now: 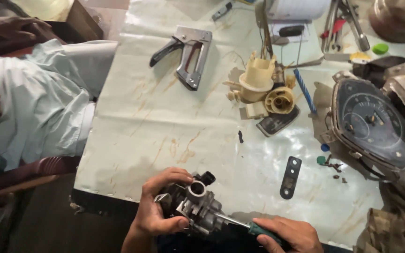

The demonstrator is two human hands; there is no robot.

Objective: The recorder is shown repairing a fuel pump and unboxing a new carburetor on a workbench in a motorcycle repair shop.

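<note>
At the worktop's (174, 122) near edge, my left hand (158, 206) gripped the carburetor (195, 204) steady while my right hand (289, 234), fingers closed, drove a screwdriver (240, 222) into it.

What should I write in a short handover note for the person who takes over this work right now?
Left hand: holds the grey metal carburettor-like part at the near table edge.
Right hand: holds a green-handled screwdriver, its tip against the part's side.
Nearby: staple gun, cream plastic parts, black slotted bracket, speedometer cluster.
Done: cannot tell.
Left: the screwdriver work on the part is in progress.
</note>
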